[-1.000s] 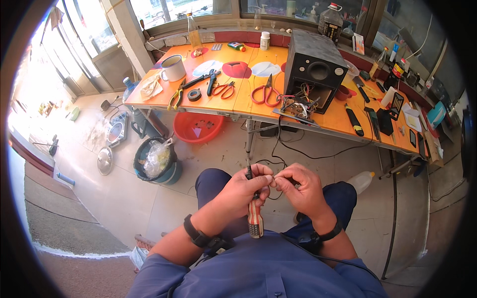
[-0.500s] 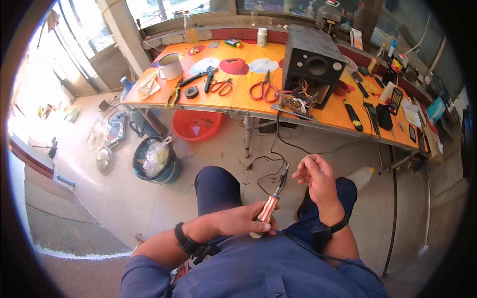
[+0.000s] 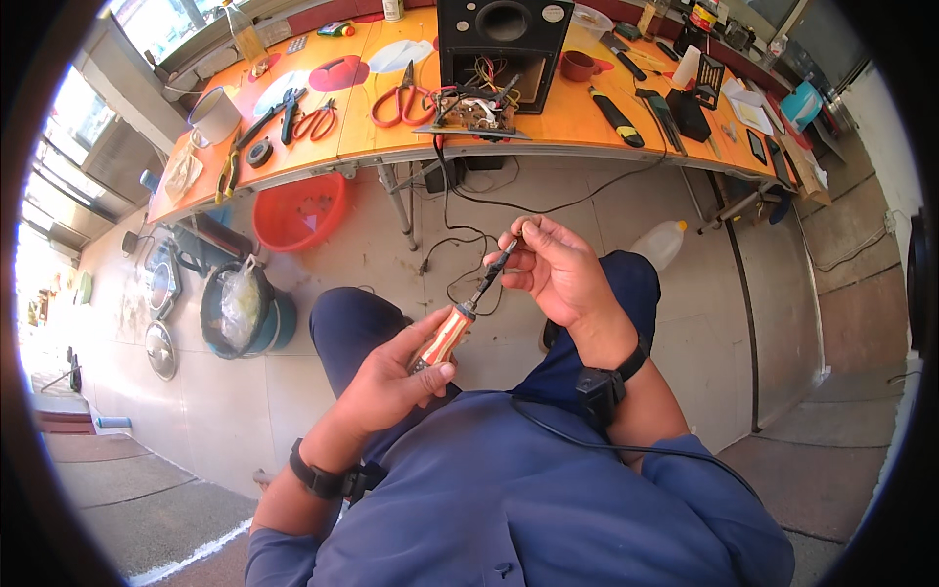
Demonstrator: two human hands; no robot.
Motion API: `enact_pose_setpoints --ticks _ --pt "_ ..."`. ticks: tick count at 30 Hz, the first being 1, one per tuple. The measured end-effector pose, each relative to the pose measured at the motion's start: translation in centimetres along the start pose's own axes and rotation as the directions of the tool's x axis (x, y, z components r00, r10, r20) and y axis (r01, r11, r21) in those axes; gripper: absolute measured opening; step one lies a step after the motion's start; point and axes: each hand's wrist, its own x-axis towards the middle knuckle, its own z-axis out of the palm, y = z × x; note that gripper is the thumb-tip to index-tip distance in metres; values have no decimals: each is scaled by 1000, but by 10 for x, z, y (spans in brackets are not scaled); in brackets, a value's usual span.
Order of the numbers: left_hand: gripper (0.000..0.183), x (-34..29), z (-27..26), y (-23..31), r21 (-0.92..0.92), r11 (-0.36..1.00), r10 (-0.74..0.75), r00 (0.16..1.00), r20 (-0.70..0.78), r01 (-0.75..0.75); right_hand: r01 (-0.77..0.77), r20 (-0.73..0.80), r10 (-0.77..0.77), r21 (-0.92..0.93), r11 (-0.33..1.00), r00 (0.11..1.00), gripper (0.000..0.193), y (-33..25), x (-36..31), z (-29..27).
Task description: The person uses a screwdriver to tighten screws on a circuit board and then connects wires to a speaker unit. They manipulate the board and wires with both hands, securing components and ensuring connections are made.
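My left hand (image 3: 396, 380) is wrapped round the red-and-cream striped handle of a screwdriver (image 3: 448, 335). Its shaft, partly covered in black, slants up and to the right above my lap. At the far end of the shaft, my right hand (image 3: 559, 269) is closed, thumb and fingers pinching the tip. The fingers hide the tip itself. Beyond my hands, a black speaker box (image 3: 528, 83) stands on the table with an opening in its front. Colourful wires and a circuit board (image 3: 477, 115) lie at that opening.
On the orange table (image 3: 381, 147) lie red-handled scissors (image 3: 401, 96), smaller red-handled cutters (image 3: 316, 119), black tape (image 3: 259, 152) and a yellow-black utility knife (image 3: 616, 117). Underneath are a red basin (image 3: 303, 210) and loose cables. A bucket (image 3: 279, 318) stands at left, a plastic bottle (image 3: 660, 245) at right.
My left hand has raised the screwdriver up and to the left. My right hand, earlier apart from it, has moved in and closed on the tip end. The view has shifted too.
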Motion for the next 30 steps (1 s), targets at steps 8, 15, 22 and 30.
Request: enact_pose_setpoints --ticks 8,15,22,30 --pt "65 3 -1 -4 -41 999 -12 1000 -24 11 6 -2 -6 -27 1000 1000 17 2 2 -3" --pt "66 5 0 -6 -45 999 -13 1000 -14 13 21 -15 -23 -75 997 1000 17 4 1 -3" --pt "66 7 -1 -9 -75 997 -23 1000 -16 22 43 -9 -45 -127 991 999 17 4 3 -3" --pt "65 11 -4 -15 -292 955 -32 997 75 52 56 -18 -60 -153 987 998 16 5 4 -7"
